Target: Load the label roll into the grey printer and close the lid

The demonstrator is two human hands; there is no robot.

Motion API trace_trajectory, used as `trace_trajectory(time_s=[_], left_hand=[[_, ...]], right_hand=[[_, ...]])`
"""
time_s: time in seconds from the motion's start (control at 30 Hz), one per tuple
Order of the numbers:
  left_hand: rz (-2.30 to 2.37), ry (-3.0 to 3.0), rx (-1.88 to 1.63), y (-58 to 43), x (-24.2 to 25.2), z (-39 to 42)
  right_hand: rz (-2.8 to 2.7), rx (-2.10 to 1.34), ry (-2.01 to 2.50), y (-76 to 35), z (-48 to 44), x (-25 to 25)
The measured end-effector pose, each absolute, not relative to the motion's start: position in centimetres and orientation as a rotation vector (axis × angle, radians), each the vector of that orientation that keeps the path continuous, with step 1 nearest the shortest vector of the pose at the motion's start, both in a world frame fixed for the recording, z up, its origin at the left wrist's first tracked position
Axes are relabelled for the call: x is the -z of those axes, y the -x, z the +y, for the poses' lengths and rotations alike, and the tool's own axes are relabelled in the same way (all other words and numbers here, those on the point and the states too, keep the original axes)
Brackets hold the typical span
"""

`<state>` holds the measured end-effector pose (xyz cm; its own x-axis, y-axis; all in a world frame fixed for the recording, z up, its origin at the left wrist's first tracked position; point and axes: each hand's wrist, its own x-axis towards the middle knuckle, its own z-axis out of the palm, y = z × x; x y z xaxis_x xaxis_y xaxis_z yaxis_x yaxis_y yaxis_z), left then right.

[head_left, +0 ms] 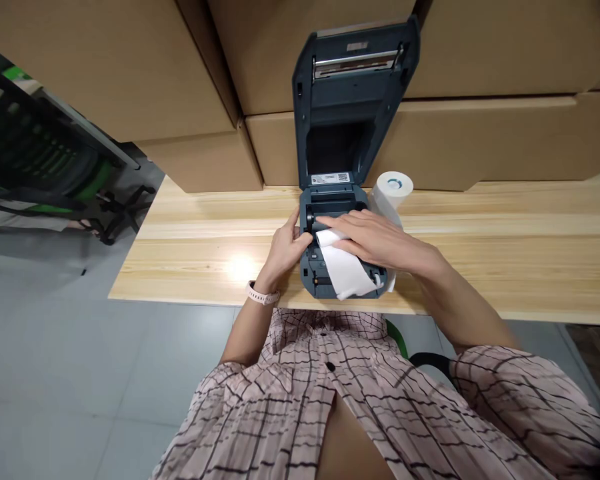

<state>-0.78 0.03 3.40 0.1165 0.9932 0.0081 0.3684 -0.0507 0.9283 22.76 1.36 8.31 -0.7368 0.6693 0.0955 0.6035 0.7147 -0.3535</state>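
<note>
A dark blue-grey label printer (330,200) stands on the wooden table (205,253) with its lid (353,100) swung up and open. My left hand (286,248) grips the printer's left side, fingers curled against the paper bay. My right hand (375,239) lies across the open bay, fingers stretched flat and pressing on a strip of white paper (347,273) that hangs out over the printer's front. A white paper roll (393,190) stands just right of the printer, behind my right hand. A pale watch is on my left wrist.
Large cardboard boxes (480,133) are stacked along the back of the table, right behind the printer. A dark office chair (45,160) with green parts stands on the grey floor at the left. The table's near edge runs just in front of my body.
</note>
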Motion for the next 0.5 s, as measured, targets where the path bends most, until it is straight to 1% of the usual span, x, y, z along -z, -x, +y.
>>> trace_trajectory(time_s=[0.27, 0.4, 0.5], left_hand=[[1.378, -1.549, -0.949, 0.7, -3.5, 0.0], [1.378, -1.55, -0.96, 0.6, -3.7, -0.1], [1.378, -1.547, -0.953, 0.5, -3.8, -0.1]], right_hand=[[-2.378, -0.416, 0.987, -22.3, -1.8, -7.6], [-2.402, -0.549, 0.934, -22.9, -3.7, -7.7], [-2.492, -0.576, 0.924, -24.3, -4.7, -8.0]])
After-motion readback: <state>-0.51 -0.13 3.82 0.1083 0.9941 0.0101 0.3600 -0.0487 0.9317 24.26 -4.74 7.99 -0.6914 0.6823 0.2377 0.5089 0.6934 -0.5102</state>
